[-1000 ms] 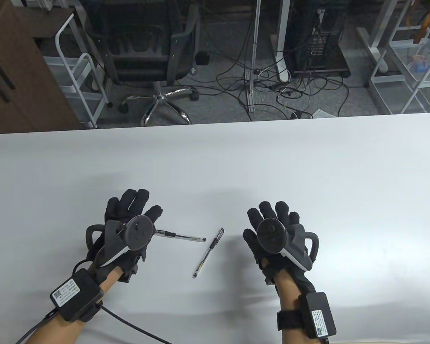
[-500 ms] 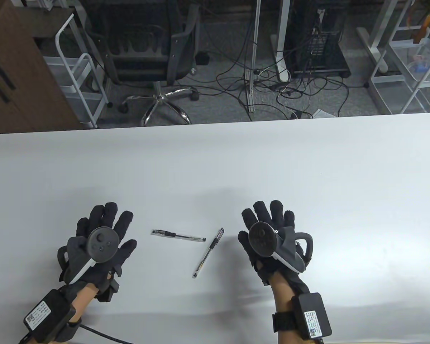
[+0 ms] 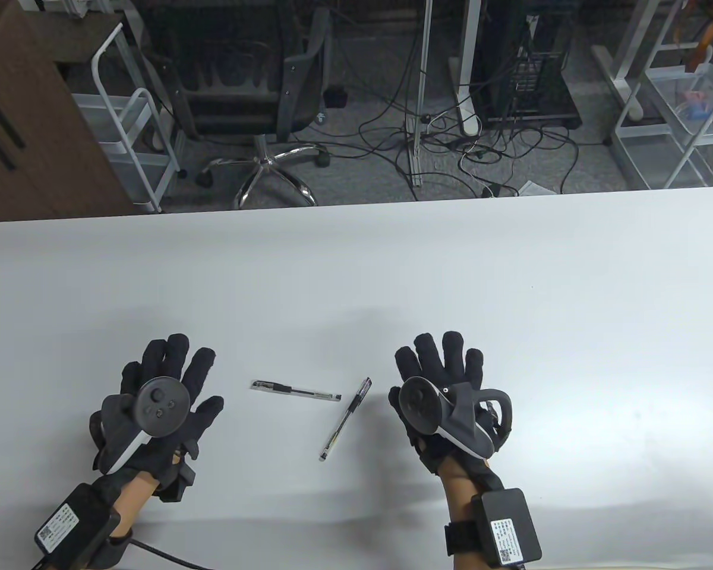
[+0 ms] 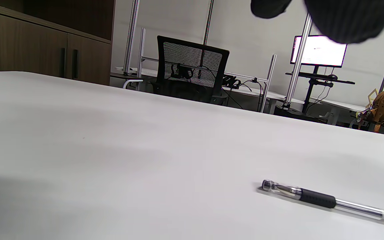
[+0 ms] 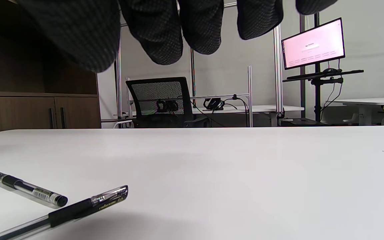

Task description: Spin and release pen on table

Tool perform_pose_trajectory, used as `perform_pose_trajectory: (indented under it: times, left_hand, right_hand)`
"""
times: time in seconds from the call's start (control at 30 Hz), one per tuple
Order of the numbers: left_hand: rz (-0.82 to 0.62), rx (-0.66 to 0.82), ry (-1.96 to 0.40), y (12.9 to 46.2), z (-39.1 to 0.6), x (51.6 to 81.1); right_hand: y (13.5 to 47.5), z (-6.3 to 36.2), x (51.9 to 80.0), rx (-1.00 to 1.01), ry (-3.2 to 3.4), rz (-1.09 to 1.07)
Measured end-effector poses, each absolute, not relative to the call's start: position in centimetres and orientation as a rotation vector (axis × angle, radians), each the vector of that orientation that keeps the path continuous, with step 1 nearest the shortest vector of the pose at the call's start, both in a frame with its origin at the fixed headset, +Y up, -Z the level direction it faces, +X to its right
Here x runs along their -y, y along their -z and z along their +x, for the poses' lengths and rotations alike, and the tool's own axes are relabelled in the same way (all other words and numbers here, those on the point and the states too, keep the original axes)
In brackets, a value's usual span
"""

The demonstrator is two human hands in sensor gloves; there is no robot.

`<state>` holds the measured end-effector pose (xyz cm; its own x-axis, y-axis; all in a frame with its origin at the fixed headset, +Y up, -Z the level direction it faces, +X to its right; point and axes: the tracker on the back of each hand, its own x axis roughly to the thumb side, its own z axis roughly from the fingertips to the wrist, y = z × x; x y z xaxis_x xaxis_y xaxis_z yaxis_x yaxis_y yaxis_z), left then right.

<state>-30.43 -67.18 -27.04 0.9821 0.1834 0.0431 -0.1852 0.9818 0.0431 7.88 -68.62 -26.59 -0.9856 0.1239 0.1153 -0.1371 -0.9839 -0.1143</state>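
Two clear pens with black grips lie on the white table (image 3: 511, 267). One pen (image 3: 296, 390) lies nearly level between my hands, and shows in the left wrist view (image 4: 328, 201) and the right wrist view (image 5: 28, 190). The other pen (image 3: 346, 418) lies on a slant just right of it, also in the right wrist view (image 5: 78, 207). My left hand (image 3: 172, 380) hovers open to the left of the first pen, apart from it. My right hand (image 3: 434, 368) hovers open to the right of the slanted pen, holding nothing.
The table's far edge runs across the middle of the table view. Beyond it stand an office chair (image 3: 255, 101), white racks (image 3: 677, 107) and floor cables. A brown cabinet (image 3: 18, 119) stands at the far left.
My left hand has let go of the level pen and pulled back to the left. My right hand has drifted slightly left. Both pens lie where they were.
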Motion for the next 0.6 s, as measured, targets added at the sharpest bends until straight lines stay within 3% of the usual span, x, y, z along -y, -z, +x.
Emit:
perform_pose_trajectory:
  times: [0.6]
  left_hand:
    - [0.009, 0.04, -0.154, 27.24, -30.32, 67.78]
  right_hand:
    - [26.54, 7.57, 68.78, 0.152, -3.026, 0.168]
